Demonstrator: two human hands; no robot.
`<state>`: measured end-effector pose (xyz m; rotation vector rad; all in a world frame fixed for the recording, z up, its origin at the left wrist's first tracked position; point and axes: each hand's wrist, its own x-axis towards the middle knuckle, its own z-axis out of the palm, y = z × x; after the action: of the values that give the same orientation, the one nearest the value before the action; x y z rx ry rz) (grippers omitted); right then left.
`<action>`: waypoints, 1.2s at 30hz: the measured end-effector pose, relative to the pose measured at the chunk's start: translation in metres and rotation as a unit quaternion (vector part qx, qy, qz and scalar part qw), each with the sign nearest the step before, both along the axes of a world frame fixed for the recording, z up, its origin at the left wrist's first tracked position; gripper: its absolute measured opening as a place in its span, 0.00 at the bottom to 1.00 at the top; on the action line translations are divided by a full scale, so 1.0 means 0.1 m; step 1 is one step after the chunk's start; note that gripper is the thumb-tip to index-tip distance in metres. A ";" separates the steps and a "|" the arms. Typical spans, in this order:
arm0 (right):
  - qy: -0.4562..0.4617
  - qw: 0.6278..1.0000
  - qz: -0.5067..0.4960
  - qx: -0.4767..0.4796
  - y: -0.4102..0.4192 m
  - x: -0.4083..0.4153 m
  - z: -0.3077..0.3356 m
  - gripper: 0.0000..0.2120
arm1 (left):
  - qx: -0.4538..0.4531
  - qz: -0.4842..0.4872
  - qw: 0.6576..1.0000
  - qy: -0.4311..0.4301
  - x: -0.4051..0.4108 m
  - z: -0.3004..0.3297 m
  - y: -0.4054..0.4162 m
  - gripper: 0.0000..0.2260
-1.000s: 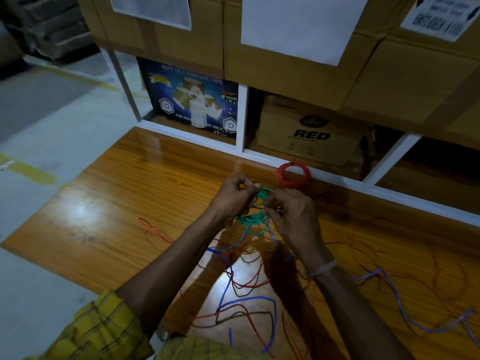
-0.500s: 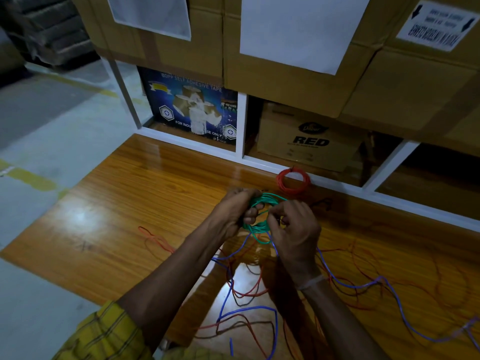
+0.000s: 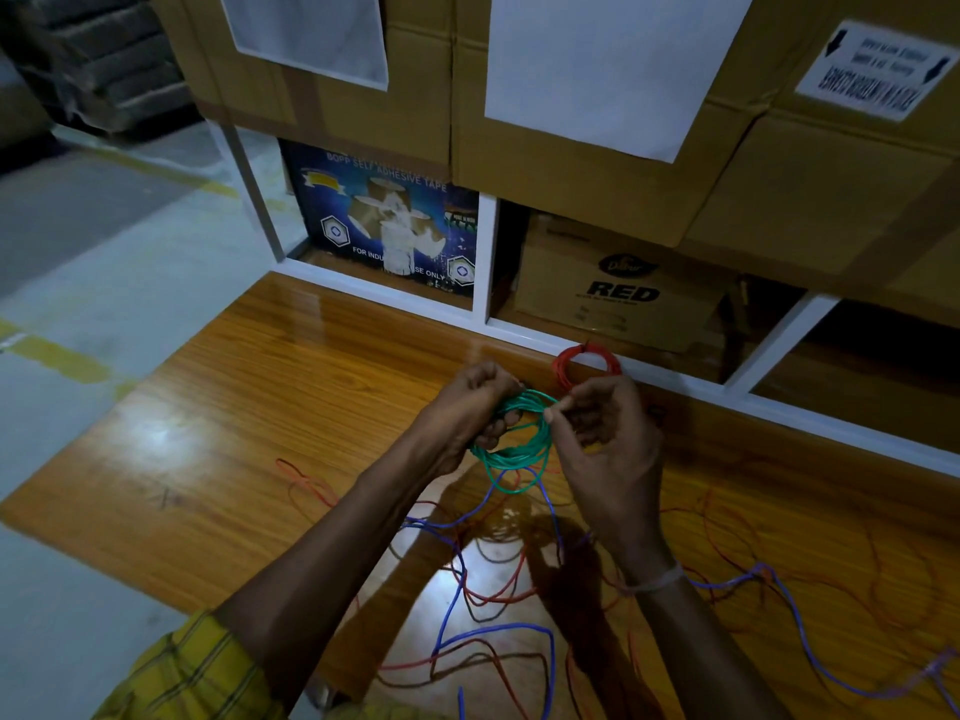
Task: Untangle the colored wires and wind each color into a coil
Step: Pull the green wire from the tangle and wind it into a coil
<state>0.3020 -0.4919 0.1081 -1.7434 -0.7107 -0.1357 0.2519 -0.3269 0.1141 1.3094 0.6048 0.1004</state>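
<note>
— Above the glossy wooden tabletop [image 3: 218, 407], what's held?
— A round coil of green wire [image 3: 519, 444] — left hand [image 3: 467, 407] fisted round its left side, right hand [image 3: 608, 439] pinching its right edge.
— Nearby?
— Loose blue wire [image 3: 447, 605] and red wire [image 3: 498, 589] tangled beneath; a finished red wire coil [image 3: 584, 363] just behind.

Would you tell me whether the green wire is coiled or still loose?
Coiled: the green wire forms stacked loops held between the left hand and right hand.
</note>
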 end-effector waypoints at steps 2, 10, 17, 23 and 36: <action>0.063 0.997 0.009 0.049 0.01 0.04 0.07 0.17 | 0.020 -0.010 1.000 -0.005 -0.03 -0.01 0.00 0.07; 0.255 0.957 0.052 0.126 0.08 0.11 0.17 0.08 | -0.031 -0.040 0.997 -0.050 -0.18 0.04 -0.02 0.03; 0.351 0.920 0.123 0.123 0.06 0.07 0.33 0.03 | -0.067 -0.057 0.991 -0.099 -0.42 0.15 -0.04 0.02; 0.448 0.866 0.178 0.132 0.04 0.04 0.49 0.03 | 0.007 -0.053 0.991 -0.122 -0.51 0.25 -0.04 0.02; 0.353 0.905 0.237 0.030 -0.06 -0.10 0.69 0.06 | 0.105 0.024 0.987 -0.119 -0.55 0.30 -0.11 0.08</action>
<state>0.2923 -0.4980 0.1767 -1.3655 -0.5499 0.7667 0.1974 -0.3381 0.1439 1.4605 0.4298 0.3630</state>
